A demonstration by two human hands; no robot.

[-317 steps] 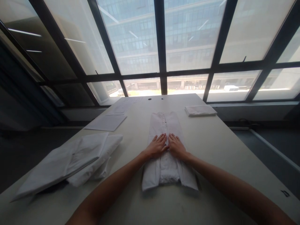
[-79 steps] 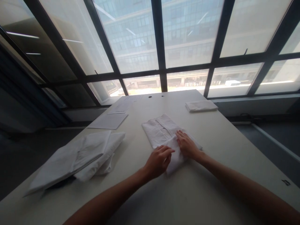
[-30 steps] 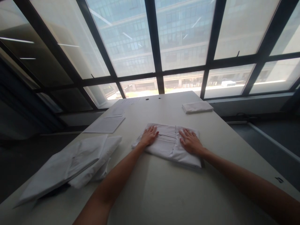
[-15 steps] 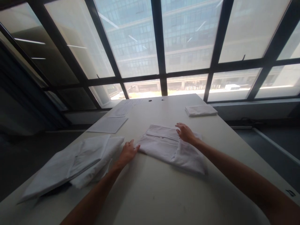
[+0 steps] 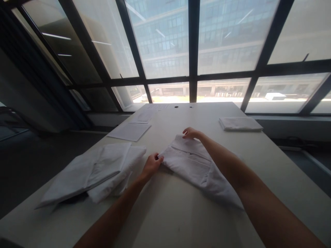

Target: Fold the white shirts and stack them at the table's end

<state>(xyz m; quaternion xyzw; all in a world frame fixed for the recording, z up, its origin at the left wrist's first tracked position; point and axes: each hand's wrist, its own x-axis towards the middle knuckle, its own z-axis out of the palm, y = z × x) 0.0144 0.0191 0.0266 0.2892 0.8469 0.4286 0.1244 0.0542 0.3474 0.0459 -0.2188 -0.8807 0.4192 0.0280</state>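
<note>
Garment [image 5: 186, 161], white, folded. Left hand [image 5: 151, 166]: grip pinched on left corner. Right hand [image 5: 192, 133]: at far edge, grip unclear. Uneven pull could undo folds.

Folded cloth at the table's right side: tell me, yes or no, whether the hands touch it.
No, the left hand and the right hand are both at the white garment, apart from the folded cloth.

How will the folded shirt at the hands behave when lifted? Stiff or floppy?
Probably floppy: the shirt is thin fabric with soft creases. Its folds may fall open if lifted by one corner, as no clip or band shows on it. It seems unlikely to roll, being broad and thin with no rounded sides.
</note>
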